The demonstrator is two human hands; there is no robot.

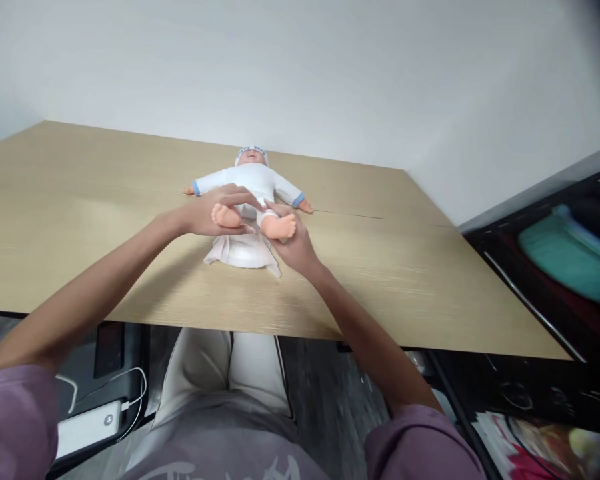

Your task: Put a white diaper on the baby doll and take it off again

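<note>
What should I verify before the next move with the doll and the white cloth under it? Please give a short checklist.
1. Doll lies on its back on the table: ok.
2. Left hand on the doll's leg: ok.
3. Right hand under the other foot: ok.
4. White cloth spread flat below the hips: not ok, bunched.
5. Cloth fastened: cannot tell.

So what I've got on: short mauve-purple sleeves, bare forearms down to my left hand (215, 215) and right hand (294, 248), a greyish shirt with a pale print, and light cream trousers.
</note>
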